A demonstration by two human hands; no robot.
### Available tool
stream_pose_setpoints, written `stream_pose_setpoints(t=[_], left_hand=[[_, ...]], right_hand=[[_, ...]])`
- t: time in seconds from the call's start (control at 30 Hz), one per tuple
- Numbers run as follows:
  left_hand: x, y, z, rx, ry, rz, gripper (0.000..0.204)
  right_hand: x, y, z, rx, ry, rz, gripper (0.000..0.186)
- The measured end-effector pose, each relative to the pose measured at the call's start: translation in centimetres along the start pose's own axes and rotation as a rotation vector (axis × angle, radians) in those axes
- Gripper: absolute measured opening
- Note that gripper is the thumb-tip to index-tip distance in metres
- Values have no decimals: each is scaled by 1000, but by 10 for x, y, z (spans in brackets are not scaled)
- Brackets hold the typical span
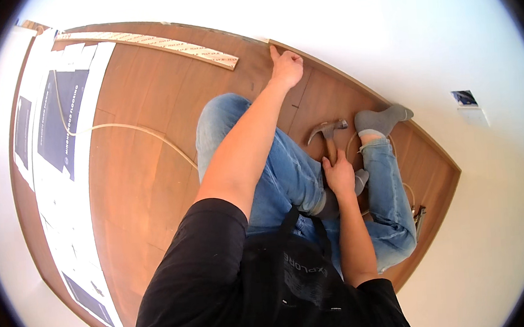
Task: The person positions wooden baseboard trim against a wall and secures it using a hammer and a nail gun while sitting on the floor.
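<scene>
Work in hand looks to be the trim (357,84) along the foot of the wall (354,11); I'd call it partway. Done, as far as I can see: trim sits against that wall from its free end, where your left grip (286,67) is, to the corner, and more runs on past the corner. Can't tell if it's fixed or only set in place. Left: beyond the trim's free end the wall foot shows no trim, just a dark rough line. A loose strip (150,42) lies on the floor (136,190) alongside that bare stretch, apart from the trim, printed face up. Your left grip is partly curled, one digit stretched to the trim's free end; can't tell if it presses there or pinches something small. Your right grip (340,175) is wrapped round the handle of the hammer (329,131), whose head is on the floor side of the trim, clear of it; no blow on the trim right now. A hose (144,131) crosses the floor well left of the trim. A metal tool (420,216) is near the trim past the corner; kind unclear.
</scene>
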State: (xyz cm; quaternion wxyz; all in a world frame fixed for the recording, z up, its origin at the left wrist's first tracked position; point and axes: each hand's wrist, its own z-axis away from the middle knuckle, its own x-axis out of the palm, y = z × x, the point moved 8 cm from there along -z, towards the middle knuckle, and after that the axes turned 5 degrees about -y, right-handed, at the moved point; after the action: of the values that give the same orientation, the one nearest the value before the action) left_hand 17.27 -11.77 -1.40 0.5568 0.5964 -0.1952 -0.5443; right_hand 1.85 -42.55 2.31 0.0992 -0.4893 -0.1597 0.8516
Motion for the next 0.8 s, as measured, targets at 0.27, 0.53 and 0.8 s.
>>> stream_pose_setpoints(t=[0.27, 0.53, 0.8], left_hand=[[34, 28, 18, 33, -263, 309, 24], [28, 25, 13, -48, -165, 530, 22], [55, 32, 24, 135, -449, 216, 19]], right_hand=[[1, -1, -1, 25, 21, 45, 55], [9, 9, -4, 52, 38, 79, 56], [6, 13, -9, 45, 7, 43, 51]])
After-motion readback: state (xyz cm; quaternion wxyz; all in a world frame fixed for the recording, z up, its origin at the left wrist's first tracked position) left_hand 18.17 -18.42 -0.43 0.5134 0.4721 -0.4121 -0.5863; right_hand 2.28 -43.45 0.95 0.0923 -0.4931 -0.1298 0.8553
